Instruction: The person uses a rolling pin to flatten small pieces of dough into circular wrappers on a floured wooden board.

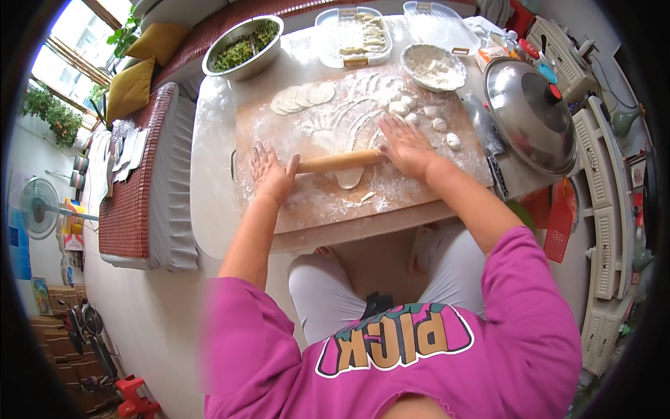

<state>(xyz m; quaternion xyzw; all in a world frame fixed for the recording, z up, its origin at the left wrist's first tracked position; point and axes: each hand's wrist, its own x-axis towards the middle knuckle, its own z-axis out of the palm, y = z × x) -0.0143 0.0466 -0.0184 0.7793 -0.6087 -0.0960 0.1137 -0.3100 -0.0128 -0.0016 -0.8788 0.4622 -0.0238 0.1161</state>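
Note:
A wooden rolling pin [338, 161] lies across a flour-dusted wooden board [426, 192]. Under its middle is a small round dough wrapper [349, 179], whose near edge sticks out toward me. My left hand [273, 173] rests at the pin's left end, fingers stretched and apart. Over the right end lies my right hand [410, 148], flat with fingers spread. Overlapping finished wrappers [301, 98] sit at the board's far left. Several small dough pieces [439, 124] are scattered beyond and right of my right hand. Loose flour covers the middle.
Behind the board stand a steel bowl [246, 71] of chopped green filling, a clear container [329, 50] with dumplings and a flour bowl [447, 88]. At right are a big domed lid [520, 105] and a dark-handled knife [497, 174]. A red-covered bench [136, 209] stands left.

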